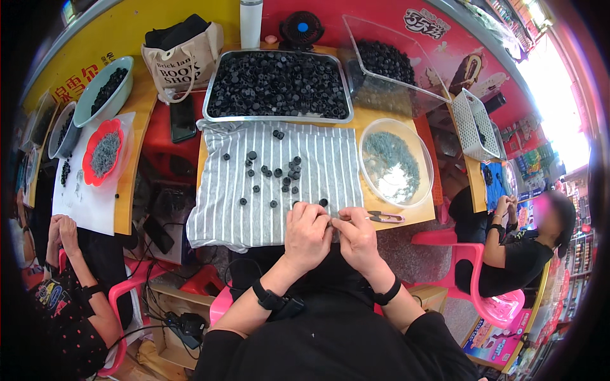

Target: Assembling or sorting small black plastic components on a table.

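The left hand (309,230) and right hand (356,236) meet, fingertips bunched, over the near edge of a grey, white-striped cloth (216,190); whether either grip closes on something small, I cannot tell. Round black pieces (277,172) lie scattered on the fabric at eleven o'clock from the hands, below a shiny metal tray (279,119). A clear round tub (430,184) of wispy grey strands stands toward one o'clock, slim snips (389,218) at three.
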`<action>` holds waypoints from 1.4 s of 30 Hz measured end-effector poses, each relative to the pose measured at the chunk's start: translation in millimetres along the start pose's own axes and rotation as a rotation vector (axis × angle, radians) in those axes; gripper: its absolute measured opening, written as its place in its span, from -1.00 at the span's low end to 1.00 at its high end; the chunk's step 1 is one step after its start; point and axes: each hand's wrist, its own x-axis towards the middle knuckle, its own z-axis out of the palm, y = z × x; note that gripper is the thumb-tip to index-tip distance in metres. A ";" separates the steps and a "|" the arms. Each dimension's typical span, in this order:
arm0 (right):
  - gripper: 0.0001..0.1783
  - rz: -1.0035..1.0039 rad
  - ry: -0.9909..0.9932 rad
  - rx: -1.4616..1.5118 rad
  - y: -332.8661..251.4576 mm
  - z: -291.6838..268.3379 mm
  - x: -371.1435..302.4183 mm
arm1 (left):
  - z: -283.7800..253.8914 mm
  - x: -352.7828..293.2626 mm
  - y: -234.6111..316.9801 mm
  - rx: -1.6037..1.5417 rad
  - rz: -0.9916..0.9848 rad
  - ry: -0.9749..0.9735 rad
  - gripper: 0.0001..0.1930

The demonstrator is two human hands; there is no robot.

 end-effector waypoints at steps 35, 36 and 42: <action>-0.70 0.086 -0.003 0.288 -10.5 -13.6 11.5 | -14.7 4.4 -11.6 -1.363 -0.803 -0.228 -0.63; -0.70 0.090 0.000 0.291 -10.0 -14.4 11.4 | -15.6 2.9 -13.2 -1.359 -0.806 -0.231 -0.63; -0.69 0.077 -0.102 0.366 -5.1 -19.6 15.0 | -22.5 0.4 -15.4 -1.328 -0.832 -0.291 -0.62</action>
